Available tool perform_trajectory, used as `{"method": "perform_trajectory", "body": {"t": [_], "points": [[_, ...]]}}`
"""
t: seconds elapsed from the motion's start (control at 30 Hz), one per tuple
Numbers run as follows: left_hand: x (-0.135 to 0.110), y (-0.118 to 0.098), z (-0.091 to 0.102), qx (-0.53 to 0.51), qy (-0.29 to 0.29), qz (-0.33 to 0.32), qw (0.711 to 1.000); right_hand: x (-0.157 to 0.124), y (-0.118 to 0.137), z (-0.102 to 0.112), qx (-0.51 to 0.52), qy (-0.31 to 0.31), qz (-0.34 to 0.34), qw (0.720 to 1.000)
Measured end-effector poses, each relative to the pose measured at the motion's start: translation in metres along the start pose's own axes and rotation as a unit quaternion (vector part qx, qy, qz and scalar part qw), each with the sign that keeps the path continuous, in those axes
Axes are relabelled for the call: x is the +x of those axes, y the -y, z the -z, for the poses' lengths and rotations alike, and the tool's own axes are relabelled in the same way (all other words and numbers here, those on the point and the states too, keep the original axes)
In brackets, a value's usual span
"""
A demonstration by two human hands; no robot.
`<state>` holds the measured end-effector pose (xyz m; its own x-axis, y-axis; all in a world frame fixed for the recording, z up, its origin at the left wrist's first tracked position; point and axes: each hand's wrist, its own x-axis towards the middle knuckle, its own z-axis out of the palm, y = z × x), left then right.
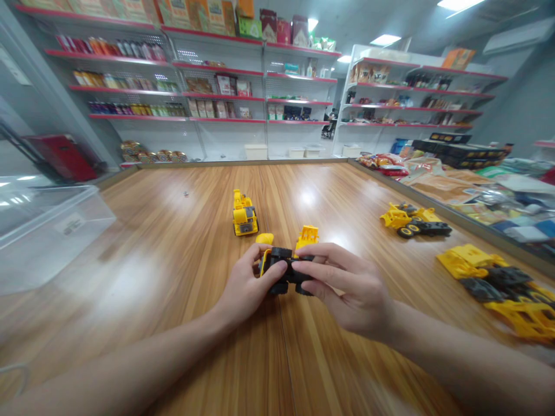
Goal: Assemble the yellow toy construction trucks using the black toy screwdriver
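Note:
Between both hands, just above the wooden table (208, 358), is a black toy truck chassis (288, 271) with black wheels and a bit of yellow at its left end. My left hand (249, 283) grips that left end, thumb across the underside. My right hand (351, 283) has its fingertips pressed on the right part, hiding some of it. Right behind the hands lie a yellow rounded piece (265, 238) and a yellow slotted piece (309, 236); whether they touch the chassis I cannot tell. Farther back stands an assembled yellow toy construction vehicle (245, 216).
At the right lie yellow and black toy vehicle parts (416, 222) and a bigger pile of such parts (503, 283). A clear plastic bin (47, 237) stands at the left. Packaged goods (455, 185) line the right edge. Stocked shelves (217, 95) rise behind the table.

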<state>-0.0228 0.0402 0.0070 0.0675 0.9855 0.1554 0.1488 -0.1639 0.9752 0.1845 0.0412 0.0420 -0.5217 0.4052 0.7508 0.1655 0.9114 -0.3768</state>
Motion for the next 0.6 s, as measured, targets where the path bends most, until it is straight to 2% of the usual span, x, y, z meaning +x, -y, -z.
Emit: {"method": "perform_trajectory", "body": {"t": [0.17,0.33,0.5,0.6], "points": [[0.0003,-0.0001,0.0005,0.005,0.007,0.001,1.0,0.0003,0.001,-0.0006,-0.005,0.017,0.037,0.999],[0.0013,0.0005,0.0008,0.004,0.003,-0.002,1.0,-0.0019,-0.0001,-0.0016,0.015,-0.001,0.008,1.0],[0.0011,-0.0007,0.0006,0.003,0.0,-0.003,1.0,-0.0006,0.001,-0.0009,-0.004,0.021,0.029,0.999],[0.0007,-0.0018,0.0002,0.01,-0.003,-0.004,1.0,-0.0007,0.0004,-0.0016,0.004,0.007,0.005,1.0]]}}
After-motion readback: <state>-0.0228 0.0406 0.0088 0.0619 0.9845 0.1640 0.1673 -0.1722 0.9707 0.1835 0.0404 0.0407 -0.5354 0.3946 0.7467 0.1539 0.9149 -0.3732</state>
